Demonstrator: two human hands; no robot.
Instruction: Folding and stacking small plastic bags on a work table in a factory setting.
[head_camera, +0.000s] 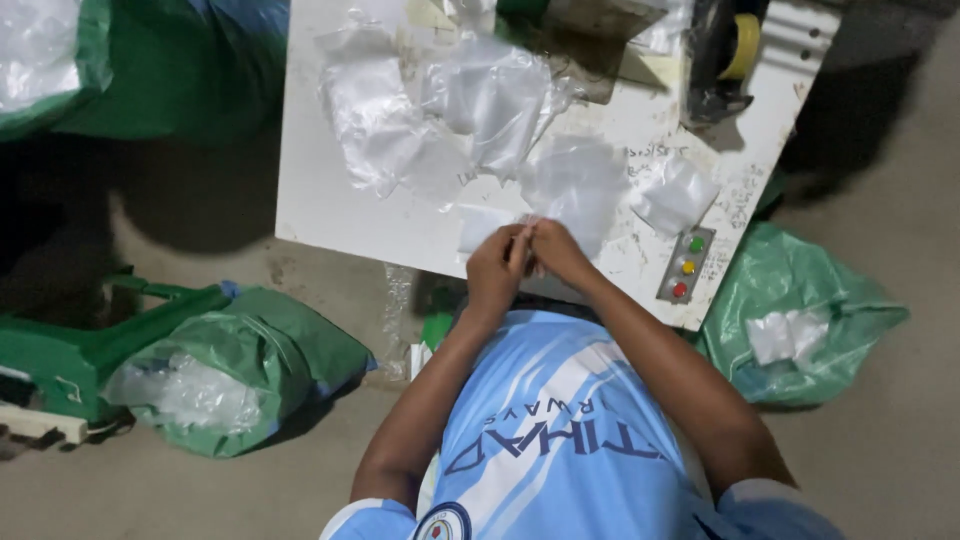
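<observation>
- Tabletop: white, stained and scribbled with dark marks.
- Plastic bags on it: clear, whitish.
- Button panel at its 4 o'clock corner: grey with green, yellow, red buttons.
- Sacks on the floor: green.
- Tape roll at 1 o'clock: yellow.
- Shirt: light blue, white streaks.

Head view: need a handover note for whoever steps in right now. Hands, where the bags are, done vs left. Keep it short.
Left hand: fingers pinched on the edge of a small clear plastic bag at the near edge of the white table.
Right hand: pinching the same bag edge, fingertips meeting the left's.
On the table: loose clear bags scattered across the middle, a tape dispenser at the far right, a three-button control box on the near right.
Floor: green sacks left and right, each with clear plastic inside.
Done: cannot tell which bags are finished.
Left: the bag in hand, apparently the loose ones too.
</observation>
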